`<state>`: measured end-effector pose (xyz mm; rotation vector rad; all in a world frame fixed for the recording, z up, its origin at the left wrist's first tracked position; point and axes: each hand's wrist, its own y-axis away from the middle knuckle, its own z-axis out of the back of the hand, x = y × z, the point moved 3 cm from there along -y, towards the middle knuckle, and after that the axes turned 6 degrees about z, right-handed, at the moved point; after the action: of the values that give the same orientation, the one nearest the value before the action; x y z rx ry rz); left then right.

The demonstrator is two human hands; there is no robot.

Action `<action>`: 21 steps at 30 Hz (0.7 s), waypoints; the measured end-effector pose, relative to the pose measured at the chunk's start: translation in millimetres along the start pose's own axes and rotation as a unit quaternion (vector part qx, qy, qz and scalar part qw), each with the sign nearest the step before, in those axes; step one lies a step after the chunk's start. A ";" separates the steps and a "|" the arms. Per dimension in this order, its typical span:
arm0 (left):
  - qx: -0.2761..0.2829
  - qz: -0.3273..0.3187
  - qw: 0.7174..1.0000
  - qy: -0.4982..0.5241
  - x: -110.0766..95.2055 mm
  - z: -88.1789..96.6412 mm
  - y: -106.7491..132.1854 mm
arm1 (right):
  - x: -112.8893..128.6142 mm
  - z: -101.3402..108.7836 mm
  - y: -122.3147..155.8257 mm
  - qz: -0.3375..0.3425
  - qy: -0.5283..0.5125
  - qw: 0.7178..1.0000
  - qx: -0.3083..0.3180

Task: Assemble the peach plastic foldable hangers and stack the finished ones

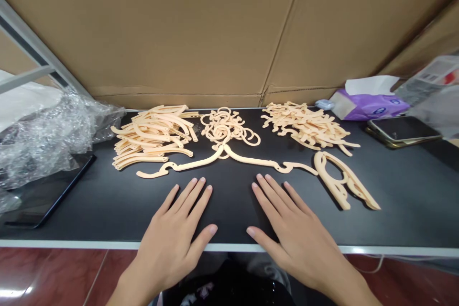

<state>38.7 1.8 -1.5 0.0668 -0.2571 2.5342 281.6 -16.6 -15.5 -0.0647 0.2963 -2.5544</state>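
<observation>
My left hand [175, 232] lies flat and open on the black tabletop [89, 201], palm down, holding nothing. My right hand [290, 229] rests the same way beside it, fingers spread. Just beyond my fingertips an assembled peach plastic hanger [225, 158] is spread out with both arms unfolded. Behind it sit a pile of curved arm pieces [152, 136] at the left, a heap of ring hooks [225, 126] in the middle, and a pile of arm pieces [308, 126] at the right. A folded hanger [342, 179] lies to the right of my right hand.
A cardboard wall [215, 33] stands behind the table. Crumpled clear plastic [43, 136] and a dark tablet [43, 191] are at the left. A purple tissue pack [369, 105], a phone [403, 129] and a clear bag [435, 86] sit at the right.
</observation>
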 end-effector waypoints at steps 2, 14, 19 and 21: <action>0.003 -0.001 1.000 -0.004 0.0 -0.5 0.7 | 0.1 0.3 -0.2 0.001 0.005 1.000 0.001; 0.005 0.001 1.000 -0.002 0.4 -1.2 -0.2 | 0.6 0.8 -0.2 0.006 0.008 1.000 -0.002; -0.004 0.000 1.000 -0.019 -0.5 -1.6 0.2 | 1.2 1.6 -0.5 0.012 0.027 1.000 -0.008; -0.007 0.002 1.000 -0.021 -0.7 -1.5 0.7 | 1.3 1.8 -0.1 0.011 0.033 0.999 -0.011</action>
<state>38.9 1.1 -3.1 0.1142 -0.2917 2.5373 280.6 -17.6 -13.7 0.0147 0.3476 -2.5343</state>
